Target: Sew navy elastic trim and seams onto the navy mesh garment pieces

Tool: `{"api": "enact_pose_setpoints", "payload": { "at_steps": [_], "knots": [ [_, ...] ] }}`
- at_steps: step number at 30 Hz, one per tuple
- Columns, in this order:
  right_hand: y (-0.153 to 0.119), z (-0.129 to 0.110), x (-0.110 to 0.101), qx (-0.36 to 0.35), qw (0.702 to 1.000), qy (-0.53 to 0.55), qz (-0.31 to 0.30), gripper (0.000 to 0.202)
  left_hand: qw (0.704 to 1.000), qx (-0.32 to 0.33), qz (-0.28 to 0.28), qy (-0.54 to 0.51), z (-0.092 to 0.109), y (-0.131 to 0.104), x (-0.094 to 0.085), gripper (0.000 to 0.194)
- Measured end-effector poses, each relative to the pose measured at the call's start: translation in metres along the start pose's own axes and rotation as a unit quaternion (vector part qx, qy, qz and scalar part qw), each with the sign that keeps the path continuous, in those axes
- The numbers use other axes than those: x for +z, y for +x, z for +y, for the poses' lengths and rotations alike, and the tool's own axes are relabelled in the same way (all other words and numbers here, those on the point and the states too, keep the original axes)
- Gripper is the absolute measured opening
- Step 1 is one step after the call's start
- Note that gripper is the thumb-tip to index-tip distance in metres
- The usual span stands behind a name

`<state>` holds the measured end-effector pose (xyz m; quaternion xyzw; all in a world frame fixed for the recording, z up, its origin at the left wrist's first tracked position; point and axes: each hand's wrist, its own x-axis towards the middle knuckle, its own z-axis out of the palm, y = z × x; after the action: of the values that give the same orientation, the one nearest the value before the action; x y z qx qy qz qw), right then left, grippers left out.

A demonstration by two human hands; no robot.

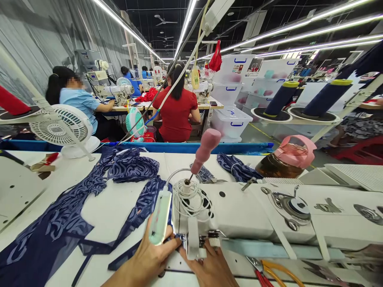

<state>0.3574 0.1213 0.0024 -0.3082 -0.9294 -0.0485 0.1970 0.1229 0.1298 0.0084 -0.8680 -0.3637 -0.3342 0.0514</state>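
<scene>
My left hand (151, 253) is at the left of the sewing machine head (193, 239), its thumb and fingers closed on navy patterned fabric (143, 199) by the needle area. A pale green lamp (160, 219) hides part of that hand. On the other side, my right hand (214, 265) lies low against the machine bed, with its fingertips hidden behind the head and its parts. More navy fabric spreads across the table to the left, with narrow dark straps. A pink-handled screwdriver (206, 149) stands upright in the machine top, ringed by coiled white cord.
Orange-handled pliers (278, 273) and scissor blades (323, 273) lie at the lower right. A pink-lidded jug (284, 157) stands behind the machine. Navy thread cones (326, 97) rise at right; a white fan (64, 127) stands left. Co-workers (176, 107) sit ahead near stacked clear boxes (230, 99).
</scene>
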Motion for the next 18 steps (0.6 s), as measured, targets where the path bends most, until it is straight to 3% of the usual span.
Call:
{"api": "enact_pose_setpoints", "payload": {
  "at_steps": [4,7,10,18],
  "knots": [
    [0.004,-0.003,-0.001,0.015,0.999,0.024,-0.028,0.043,0.995,0.024,0.067,0.063,0.011,0.005,0.008,0.025],
    [0.001,-0.005,0.002,0.023,0.999,0.006,-0.036,0.048,0.994,-0.027,0.099,0.039,0.016,0.0,0.011,0.032],
    [0.0,-0.006,0.001,0.02,0.999,0.017,-0.026,0.054,0.994,-0.071,0.069,-0.043,0.014,-0.008,0.01,0.031],
    [0.003,-0.009,-0.007,0.03,0.998,0.053,-0.022,0.057,0.998,-0.028,0.032,-0.037,0.005,-0.014,0.006,0.035]
  ]
}}
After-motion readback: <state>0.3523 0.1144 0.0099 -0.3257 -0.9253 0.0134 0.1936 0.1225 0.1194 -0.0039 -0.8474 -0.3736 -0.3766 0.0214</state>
